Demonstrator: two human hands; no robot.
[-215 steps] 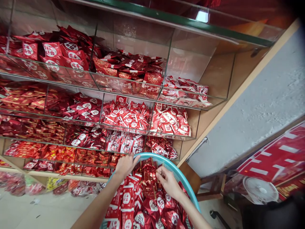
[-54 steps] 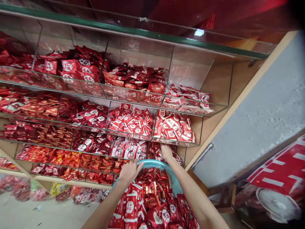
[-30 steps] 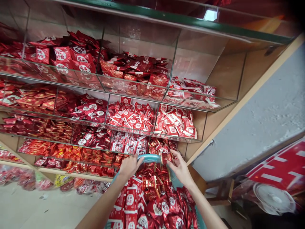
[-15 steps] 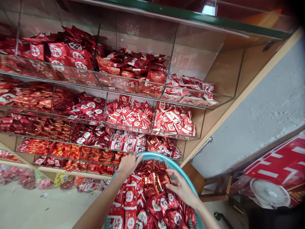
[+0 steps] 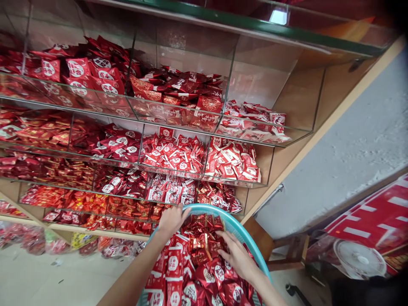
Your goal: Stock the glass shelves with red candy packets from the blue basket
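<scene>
A teal plastic basket point(image 5: 237, 227) full of red foil sweet packets point(image 5: 197, 272) is held up in front of glass shelf bins. My left hand point(image 5: 172, 219) grips the basket's far rim, fingers curled over it. My right hand point(image 5: 234, 255) lies inside the basket with its fingers curled down onto a pile of shiny red-gold sweets point(image 5: 204, 240). Whether anything is pinched in those fingers is hidden. Just beyond the rim is the lowest right bin of similar red-gold sweets point(image 5: 218, 197).
Tiered glass bins point(image 5: 197, 174) hold many kinds of red packets; the top right bin point(image 5: 255, 121) is only part filled. A wooden frame edge point(image 5: 318, 127) and grey wall point(image 5: 357, 131) lie right. A wooden stool point(image 5: 283, 250), a white fan point(image 5: 360, 259) and red boxes point(image 5: 376, 216) sit lower right.
My right hand reached to the lowest right bin, came back with a red-gold sweet, and has now dropped lower into the basket's pile. My left hand stayed on the rim.
</scene>
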